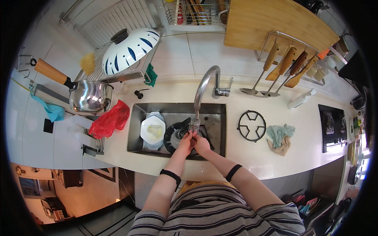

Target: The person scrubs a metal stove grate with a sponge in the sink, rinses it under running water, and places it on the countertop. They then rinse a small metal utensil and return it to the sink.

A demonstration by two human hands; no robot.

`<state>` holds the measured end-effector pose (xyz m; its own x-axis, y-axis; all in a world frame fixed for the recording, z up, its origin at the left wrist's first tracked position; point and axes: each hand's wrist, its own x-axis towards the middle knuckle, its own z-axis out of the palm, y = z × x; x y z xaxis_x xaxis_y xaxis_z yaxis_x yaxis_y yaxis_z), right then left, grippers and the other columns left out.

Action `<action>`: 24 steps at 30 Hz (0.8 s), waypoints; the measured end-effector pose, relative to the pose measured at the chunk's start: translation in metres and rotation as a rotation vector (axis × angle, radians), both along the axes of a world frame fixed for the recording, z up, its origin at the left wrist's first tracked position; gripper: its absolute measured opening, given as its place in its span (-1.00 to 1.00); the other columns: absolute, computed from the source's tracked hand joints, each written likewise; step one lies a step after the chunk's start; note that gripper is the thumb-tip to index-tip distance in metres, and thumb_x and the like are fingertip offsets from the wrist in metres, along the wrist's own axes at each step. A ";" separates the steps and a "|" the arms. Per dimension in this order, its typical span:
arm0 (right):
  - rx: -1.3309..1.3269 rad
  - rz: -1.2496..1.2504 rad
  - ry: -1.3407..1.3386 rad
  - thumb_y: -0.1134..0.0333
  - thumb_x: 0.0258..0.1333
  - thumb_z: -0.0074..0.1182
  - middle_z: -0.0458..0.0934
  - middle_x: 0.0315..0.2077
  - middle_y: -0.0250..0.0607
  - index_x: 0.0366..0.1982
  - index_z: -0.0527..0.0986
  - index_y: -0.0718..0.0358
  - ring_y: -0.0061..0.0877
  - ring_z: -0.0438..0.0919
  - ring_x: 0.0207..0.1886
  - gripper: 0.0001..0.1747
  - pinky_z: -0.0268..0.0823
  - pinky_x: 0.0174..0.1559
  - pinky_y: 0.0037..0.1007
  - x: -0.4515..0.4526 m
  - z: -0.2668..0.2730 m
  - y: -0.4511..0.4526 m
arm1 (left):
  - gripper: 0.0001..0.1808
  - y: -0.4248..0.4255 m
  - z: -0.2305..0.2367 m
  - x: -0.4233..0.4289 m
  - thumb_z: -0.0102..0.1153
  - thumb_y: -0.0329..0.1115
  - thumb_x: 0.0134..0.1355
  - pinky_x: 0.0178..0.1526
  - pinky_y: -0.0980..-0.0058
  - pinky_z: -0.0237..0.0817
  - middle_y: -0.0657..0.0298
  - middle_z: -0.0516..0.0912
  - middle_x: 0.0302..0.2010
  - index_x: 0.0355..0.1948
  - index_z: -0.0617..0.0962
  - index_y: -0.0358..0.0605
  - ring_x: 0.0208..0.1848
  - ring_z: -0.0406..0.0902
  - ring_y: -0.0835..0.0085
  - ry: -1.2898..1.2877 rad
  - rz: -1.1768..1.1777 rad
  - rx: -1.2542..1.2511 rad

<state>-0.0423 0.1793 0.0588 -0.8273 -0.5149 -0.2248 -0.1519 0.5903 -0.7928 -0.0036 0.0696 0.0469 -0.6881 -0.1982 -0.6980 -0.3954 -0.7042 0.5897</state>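
My left hand (pixel 186 143) and my right hand (pixel 202 145) are close together under the spout of a chrome faucet (pixel 198 97), over a stainless steel sink (pixel 217 132). Their fingertips meet just below the spray head (pixel 194 124). Whether anything is between the fingers is hidden. Beneath and beside them in the sink lies a round black pan (pixel 169 138), with water or suds and dark parts inside it. To its left a white bowl (pixel 143 129) with a pale yellowish piece in it rests on a bluish dish (pixel 154 146).
A red plastic bag (pixel 113 119) and steel saucepan (pixel 90 97) are left of the sink. Rightward lie a black burner stand (pixel 238 129), folded cloths (pixel 280 135) and a white bottle (pixel 301 99). Ladles and turners (pixel 270 57) hang behind. A patterned lid (pixel 130 54) rests on the rack.
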 end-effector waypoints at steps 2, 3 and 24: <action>0.033 0.008 0.026 0.21 0.11 -0.05 0.58 -0.39 0.04 -0.27 0.46 0.22 -0.05 0.55 -0.30 -0.75 0.38 -0.26 -0.07 -0.002 0.006 0.001 | -0.81 -0.002 -0.004 -0.013 -0.04 -0.32 0.30 -0.32 0.60 0.31 0.39 0.65 -0.19 -0.07 0.46 0.04 -0.34 0.50 0.57 0.027 -0.004 -0.037; 0.087 0.013 0.001 0.19 0.11 -0.05 0.58 -0.40 0.03 -0.28 0.46 0.20 -0.04 0.55 -0.31 -0.75 0.38 -0.26 -0.07 -0.003 0.010 0.002 | -0.84 -0.002 -0.006 -0.018 -0.04 -0.32 0.30 -0.33 0.57 0.31 0.40 0.65 -0.21 -0.11 0.47 0.04 -0.35 0.49 0.57 0.008 -0.007 -0.023; -0.343 0.007 -0.087 0.34 0.05 0.11 0.46 -0.58 -0.36 -0.04 0.41 0.15 -0.69 0.41 -0.62 -0.62 0.28 -0.55 -0.57 -0.070 0.055 0.015 | -0.88 0.023 -0.021 -0.037 0.06 -0.33 0.23 -0.17 0.15 0.35 0.33 0.50 -0.41 -0.24 0.40 0.02 -0.31 0.50 0.39 -0.088 0.034 0.157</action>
<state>-0.1127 0.1947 0.1138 -0.8088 -0.5783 -0.1070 -0.0786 0.2866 -0.9548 -0.0410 0.0928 0.0262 -0.6174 -0.1045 -0.7797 -0.4149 -0.7989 0.4355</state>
